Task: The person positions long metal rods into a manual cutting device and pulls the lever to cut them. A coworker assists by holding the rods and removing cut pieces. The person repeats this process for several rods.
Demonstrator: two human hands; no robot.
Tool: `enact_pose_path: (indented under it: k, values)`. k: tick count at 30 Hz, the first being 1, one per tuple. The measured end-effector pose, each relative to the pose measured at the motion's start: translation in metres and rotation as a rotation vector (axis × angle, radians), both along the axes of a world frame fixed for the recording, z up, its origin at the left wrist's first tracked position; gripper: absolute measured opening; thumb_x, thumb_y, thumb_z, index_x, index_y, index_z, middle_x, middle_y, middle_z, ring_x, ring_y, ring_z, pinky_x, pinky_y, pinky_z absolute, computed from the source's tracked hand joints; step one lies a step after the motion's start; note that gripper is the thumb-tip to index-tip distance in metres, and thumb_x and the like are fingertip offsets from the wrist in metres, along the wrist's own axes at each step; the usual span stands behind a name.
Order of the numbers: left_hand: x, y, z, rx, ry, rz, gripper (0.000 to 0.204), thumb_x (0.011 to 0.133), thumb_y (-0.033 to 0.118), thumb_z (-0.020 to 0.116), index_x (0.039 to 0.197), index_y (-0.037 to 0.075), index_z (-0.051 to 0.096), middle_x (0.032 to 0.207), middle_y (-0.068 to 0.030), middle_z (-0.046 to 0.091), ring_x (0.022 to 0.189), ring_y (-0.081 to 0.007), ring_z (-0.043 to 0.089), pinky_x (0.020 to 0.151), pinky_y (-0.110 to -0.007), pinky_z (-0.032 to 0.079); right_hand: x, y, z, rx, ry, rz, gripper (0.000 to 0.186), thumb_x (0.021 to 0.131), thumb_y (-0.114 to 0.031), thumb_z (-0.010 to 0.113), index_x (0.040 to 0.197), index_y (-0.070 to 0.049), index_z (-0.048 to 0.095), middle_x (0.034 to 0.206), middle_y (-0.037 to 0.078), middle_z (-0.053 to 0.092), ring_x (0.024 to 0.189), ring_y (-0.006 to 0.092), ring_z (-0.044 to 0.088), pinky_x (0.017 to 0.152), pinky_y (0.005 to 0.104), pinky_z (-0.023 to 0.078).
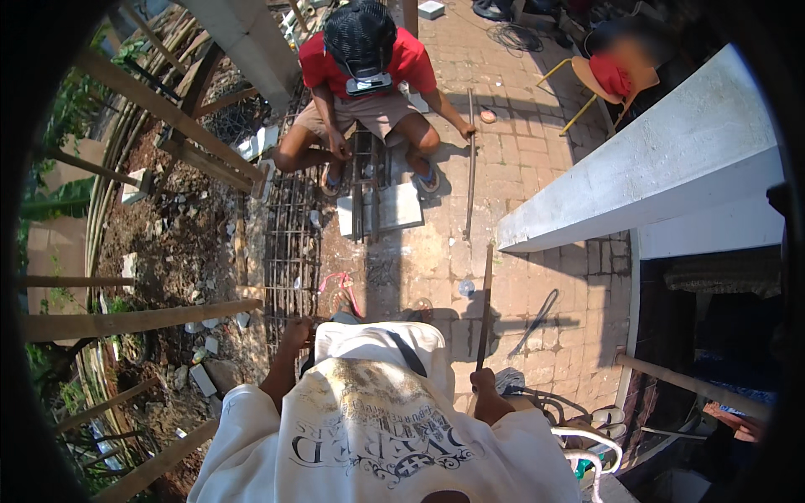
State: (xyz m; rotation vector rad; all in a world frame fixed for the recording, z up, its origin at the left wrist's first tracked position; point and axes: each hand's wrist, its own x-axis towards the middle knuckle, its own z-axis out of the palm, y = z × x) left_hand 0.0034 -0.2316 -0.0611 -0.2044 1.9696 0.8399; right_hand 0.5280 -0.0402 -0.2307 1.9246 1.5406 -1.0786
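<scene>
Right hand [484, 384] closed round long, straight, dark bar [486, 310], just right of frame centre. Left hand [297, 334], well apart, beside brown metal-bar lattice [289, 243], left of centre; shadowed, grip unclear.

dark brown bar [485, 306], white black-printed shirt [377, 419], red top [414, 64], tan pavers [521, 189]

Noted left: rebar cage [289, 243], timber poles [151, 316] farther left. Noted far centre: slab [404, 206] before co-worker [411, 65]. Noted right: rod [485, 302] in right hand [489, 398]; farther right, pillar [637, 168] on paving [587, 335]; far right, chair [594, 78].
</scene>
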Motion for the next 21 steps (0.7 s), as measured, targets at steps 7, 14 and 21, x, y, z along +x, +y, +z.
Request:
enact_pose_path:
  k: [7, 14, 21]
  values:
    - [-0.033, -0.031, -0.024, 0.048, -0.189, -0.025, 0.034, 0.090, 0.035, 0.051, 0.100, 0.004, 0.061, 0.079, -0.0080, 0.066, 0.057, -0.0185, 0.058, 0.051, -0.033, 0.046, -0.052, -0.023, 0.055, 0.127, -0.312, 0.102, 0.016, 0.075, -0.018, 0.066, 0.077, -0.002, 0.067, 0.079, 0.014, 0.067, 0.070, 0.0265, 0.066, 0.064, 0.0379, 0.054]
    - [-0.095, -0.050, -0.078, 0.210, 0.257, -0.497, 0.035, 0.086, 0.032, 0.052, 0.089, -0.001, 0.063, 0.078, -0.0110, 0.068, 0.064, -0.0223, 0.065, 0.054, -0.037, 0.049, -0.143, -0.018, 0.050, 0.198, -0.140, 0.093, 0.014, 0.071, -0.015, 0.068, 0.075, -0.002, 0.068, 0.074, 0.015, 0.067, 0.071, 0.0249, 0.068, 0.067, 0.0364, 0.055]
    - [-0.125, -0.100, -0.139, -0.038, -0.253, -0.002, 0.029, 0.084, 0.031, 0.060, 0.084, 0.002, 0.062, 0.066, -0.0084, 0.062, 0.057, -0.0220, 0.063, 0.047, -0.035, 0.046, -0.176, -0.013, 0.039, 0.476, 0.099, 1.074, 0.005, 0.065, -0.011, 0.068, 0.069, -0.010, 0.065, 0.068, 0.010, 0.066, 0.067, 0.0268, 0.067, 0.057, 0.0387, 0.053]
